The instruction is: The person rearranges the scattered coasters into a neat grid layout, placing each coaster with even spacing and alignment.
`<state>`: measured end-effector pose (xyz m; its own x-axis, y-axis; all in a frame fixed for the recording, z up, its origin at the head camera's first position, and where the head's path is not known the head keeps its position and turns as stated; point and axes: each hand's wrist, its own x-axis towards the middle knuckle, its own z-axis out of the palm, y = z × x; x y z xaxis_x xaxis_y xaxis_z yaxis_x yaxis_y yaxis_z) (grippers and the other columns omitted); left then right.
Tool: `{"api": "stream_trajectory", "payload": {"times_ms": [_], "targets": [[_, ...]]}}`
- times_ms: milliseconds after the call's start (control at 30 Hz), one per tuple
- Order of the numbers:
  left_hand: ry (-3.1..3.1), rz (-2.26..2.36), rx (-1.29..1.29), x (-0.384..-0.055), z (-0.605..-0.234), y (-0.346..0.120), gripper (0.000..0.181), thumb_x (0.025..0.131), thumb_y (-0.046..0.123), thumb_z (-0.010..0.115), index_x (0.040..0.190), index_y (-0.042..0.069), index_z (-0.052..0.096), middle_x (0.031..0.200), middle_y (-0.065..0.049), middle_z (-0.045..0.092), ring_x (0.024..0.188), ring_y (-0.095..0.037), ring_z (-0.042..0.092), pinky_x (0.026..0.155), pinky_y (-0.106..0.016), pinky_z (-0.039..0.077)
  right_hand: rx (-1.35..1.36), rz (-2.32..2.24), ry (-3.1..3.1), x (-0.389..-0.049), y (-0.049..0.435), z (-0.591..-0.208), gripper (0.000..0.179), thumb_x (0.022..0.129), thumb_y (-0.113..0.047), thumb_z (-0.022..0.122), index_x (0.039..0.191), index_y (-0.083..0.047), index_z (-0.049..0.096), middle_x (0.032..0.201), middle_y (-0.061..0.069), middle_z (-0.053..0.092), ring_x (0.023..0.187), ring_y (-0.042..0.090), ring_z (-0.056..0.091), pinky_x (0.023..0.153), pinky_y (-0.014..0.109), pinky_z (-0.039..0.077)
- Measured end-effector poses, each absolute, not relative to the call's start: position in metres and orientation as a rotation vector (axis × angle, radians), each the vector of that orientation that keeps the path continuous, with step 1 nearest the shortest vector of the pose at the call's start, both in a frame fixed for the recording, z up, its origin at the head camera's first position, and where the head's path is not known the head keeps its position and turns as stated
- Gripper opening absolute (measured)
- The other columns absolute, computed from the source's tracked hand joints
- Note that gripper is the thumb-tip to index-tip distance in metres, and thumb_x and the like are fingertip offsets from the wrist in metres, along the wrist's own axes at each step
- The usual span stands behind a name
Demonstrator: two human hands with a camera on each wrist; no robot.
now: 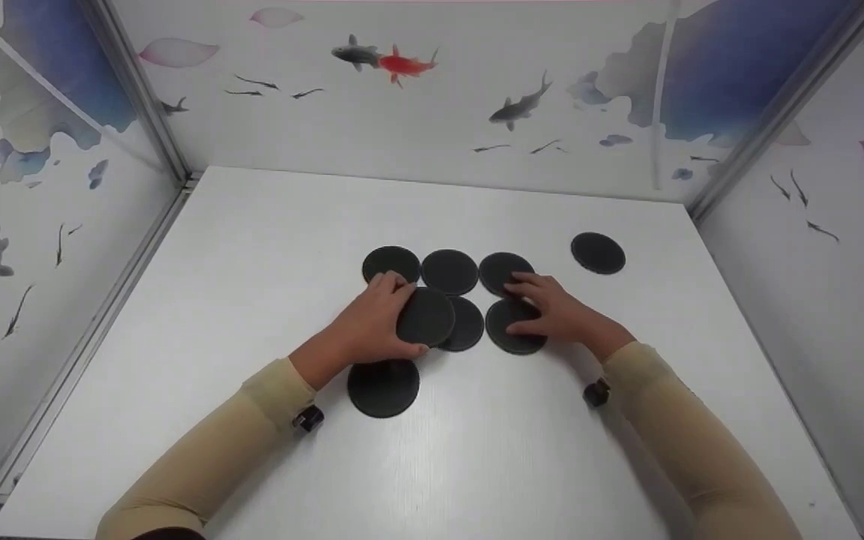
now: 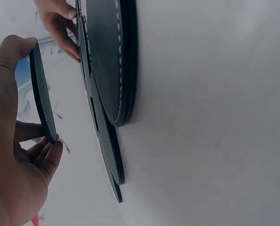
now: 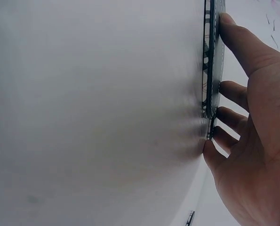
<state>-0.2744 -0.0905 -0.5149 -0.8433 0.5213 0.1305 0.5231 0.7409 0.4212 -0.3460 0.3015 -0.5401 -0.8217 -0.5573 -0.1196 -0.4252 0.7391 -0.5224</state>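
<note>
My left hand (image 1: 372, 319) grips a round black coaster (image 1: 426, 317) with white-stitched edge between thumb and fingertips. The left wrist view shows this held coaster (image 2: 43, 94) raised off the table; from the head it overlaps another coaster (image 1: 465, 324). My right hand (image 1: 559, 309) has its fingers spread and slightly bent. Its thumb and fingertips rest on the face of the front right coaster (image 1: 511, 311) and reach the edge of the back right one (image 1: 503, 271). Two more coasters, a left one (image 1: 387, 259) and a middle one (image 1: 449, 271), complete that back row side by side.
A single coaster (image 1: 384, 394) lies nearer me, below the left hand. Another coaster (image 1: 598, 253) sits apart at the far right. The white table (image 1: 274, 225) is enclosed by fish-printed panels (image 1: 432, 135) at the back and both sides.
</note>
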Motion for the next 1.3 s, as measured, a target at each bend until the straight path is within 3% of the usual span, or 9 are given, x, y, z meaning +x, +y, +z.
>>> {"api": "stream_trajectory", "payload": {"times_ms": [267, 633, 1300], "targets": [[-2.907, -0.668, -0.978, -0.263, -0.519, -0.076, 0.11, 0.082, 0.07, 0.084, 0.16, 0.0, 0.053, 0.145, -0.011, 0.051, 0.129, -0.025, 0.047, 0.108, -0.044, 0.052, -0.779, -0.712, 2.668, -0.346, 0.301, -0.538, 0.09, 0.096, -0.052, 0.086, 0.168, -0.012, 0.049, 0.181, 0.011, 0.027, 0.163, 0.038, 0.025, 0.13, 0.059, 0.028], [-2.922, -0.646, -1.064, -0.252, -0.522, -0.064, 0.112, 0.084, 0.07, 0.084, 0.163, -0.002, 0.049, 0.151, -0.014, 0.049, 0.138, -0.025, 0.048, 0.116, -0.041, 0.049, -0.792, -0.696, 2.676, -0.346, 0.301, -0.539, 0.09, 0.096, -0.049, 0.086, 0.168, -0.009, 0.049, 0.18, 0.014, 0.027, 0.163, 0.04, 0.025, 0.13, 0.06, 0.029], [-2.934, -0.512, -1.228, -0.239, -0.522, -0.047, 0.109, 0.087, 0.068, 0.083, 0.163, -0.001, 0.049, 0.15, -0.013, 0.048, 0.137, -0.026, 0.049, 0.116, -0.038, 0.049, -0.807, -0.688, 2.687, -0.346, 0.302, -0.539, 0.089, 0.097, -0.048, 0.087, 0.167, -0.008, 0.049, 0.18, 0.016, 0.029, 0.162, 0.042, 0.028, 0.13, 0.059, 0.029]]}}
